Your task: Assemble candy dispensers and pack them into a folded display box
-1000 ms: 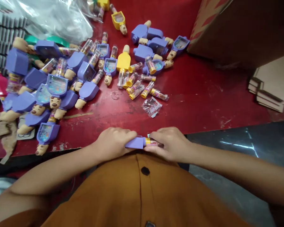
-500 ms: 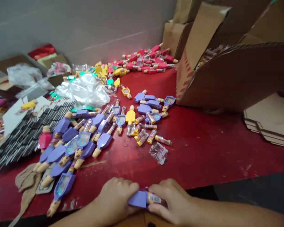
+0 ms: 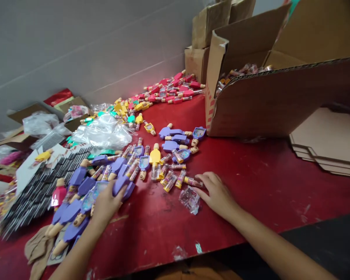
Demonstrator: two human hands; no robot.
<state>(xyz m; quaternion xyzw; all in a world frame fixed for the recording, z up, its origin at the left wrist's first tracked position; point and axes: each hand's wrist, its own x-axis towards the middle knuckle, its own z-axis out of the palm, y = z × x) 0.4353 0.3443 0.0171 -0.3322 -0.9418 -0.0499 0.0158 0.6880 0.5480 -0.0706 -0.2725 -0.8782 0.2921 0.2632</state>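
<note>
My left hand (image 3: 107, 202) reaches to the right side of a pile of purple ice-pop-shaped toys (image 3: 72, 212). Its thumb and fingers are closed on one purple ice-pop toy (image 3: 121, 184); part of the grip is hidden behind the hand. Out over the table's middle, my right hand (image 3: 217, 196) has its fingers apart, thumb and fingertips on either side of a small clear tube with a yellow cap (image 3: 191, 181), which lies on the table. Below that tube is a crumpled clear plastic piece (image 3: 190, 200). More capped tubes (image 3: 169, 182) lie to its left.
An open cardboard box (image 3: 265, 101) holding many tubes stands at the right. Flat cardboard sheets (image 3: 329, 140) lie beside it. Red toys (image 3: 175, 89), yellow toys (image 3: 125, 109) and a clear plastic bag (image 3: 102, 132) lie farther back. Dark-edged stacked cards (image 3: 43, 186) sit at left.
Both hands held a purple toy with a tube at the front edge; now they are apart. The left moved left to the purple pile, the right forward to the tubes. The view shifted.
</note>
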